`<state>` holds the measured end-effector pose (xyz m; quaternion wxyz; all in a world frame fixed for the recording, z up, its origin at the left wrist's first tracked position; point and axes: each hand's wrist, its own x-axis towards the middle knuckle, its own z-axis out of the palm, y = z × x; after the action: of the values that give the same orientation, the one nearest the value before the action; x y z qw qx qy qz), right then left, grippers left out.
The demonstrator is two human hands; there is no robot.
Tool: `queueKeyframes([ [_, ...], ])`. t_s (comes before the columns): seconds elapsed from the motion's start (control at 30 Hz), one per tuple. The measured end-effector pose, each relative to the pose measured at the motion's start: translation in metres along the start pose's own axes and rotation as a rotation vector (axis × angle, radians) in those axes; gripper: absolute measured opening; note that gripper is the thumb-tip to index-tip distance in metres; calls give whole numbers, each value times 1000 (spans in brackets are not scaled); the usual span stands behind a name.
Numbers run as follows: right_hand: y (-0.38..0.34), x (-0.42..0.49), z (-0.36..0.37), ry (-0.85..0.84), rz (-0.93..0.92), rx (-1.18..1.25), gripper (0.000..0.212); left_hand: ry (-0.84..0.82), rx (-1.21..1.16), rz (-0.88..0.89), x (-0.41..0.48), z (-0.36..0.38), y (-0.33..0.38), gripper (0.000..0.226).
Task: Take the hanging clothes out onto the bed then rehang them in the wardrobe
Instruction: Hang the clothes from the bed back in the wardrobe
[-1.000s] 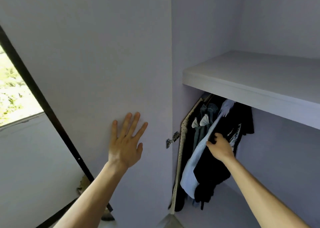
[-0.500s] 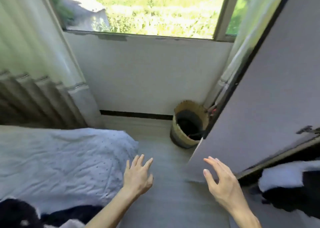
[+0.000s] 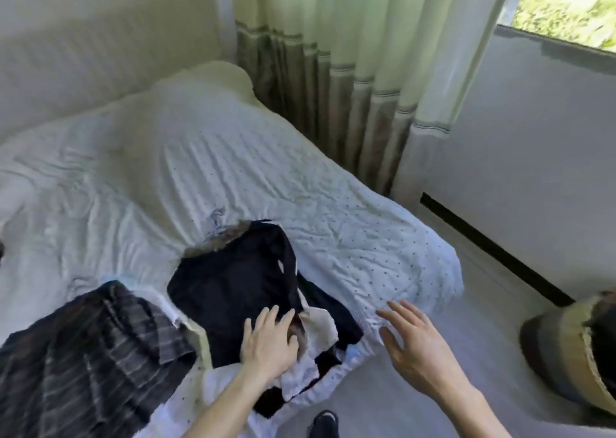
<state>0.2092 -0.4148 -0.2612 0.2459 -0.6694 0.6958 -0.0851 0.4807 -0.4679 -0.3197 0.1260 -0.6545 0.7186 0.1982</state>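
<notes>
A pile of clothes lies on the near corner of the bed (image 3: 206, 157), which has a white dotted cover. A dark navy garment (image 3: 240, 281) is on top, with a white piece (image 3: 318, 332) under its near edge. A grey striped garment (image 3: 83, 354) lies to its left. My left hand (image 3: 268, 341) rests flat on the navy garment, fingers spread. My right hand (image 3: 413, 344) hovers open over the bed's edge, holding nothing. The wardrobe is out of view.
Long pale curtains (image 3: 350, 71) hang behind the bed. A white wall with a dark baseboard (image 3: 493, 247) runs under the window at right. A woven basket (image 3: 573, 364) stands on the floor at the right edge. A dark foot (image 3: 321, 424) shows below.
My view has swung from the wardrobe past the window down to the bed. My right hand left the hanging clothes, and my left hand came down onto the navy garment.
</notes>
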Motion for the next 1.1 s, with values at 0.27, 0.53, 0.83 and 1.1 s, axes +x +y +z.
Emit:
queueKeyframes([
  [0.27, -65, 56, 15, -199, -361, -130, 43, 106, -230, -335, -42, 15, -65, 58],
  [0.53, -82, 84, 24, -310, -575, -229, 39, 79, -274, -494, -63, 38, -65, 58],
  [0.83, -87, 142, 88, -524, -529, -328, 46, -49, -323, -520, -25, 59, -97, 57],
  [1.1, -108, 238, 185, -690, -286, -360, 52, -175, -256, -399, 100, 50, -201, 57],
])
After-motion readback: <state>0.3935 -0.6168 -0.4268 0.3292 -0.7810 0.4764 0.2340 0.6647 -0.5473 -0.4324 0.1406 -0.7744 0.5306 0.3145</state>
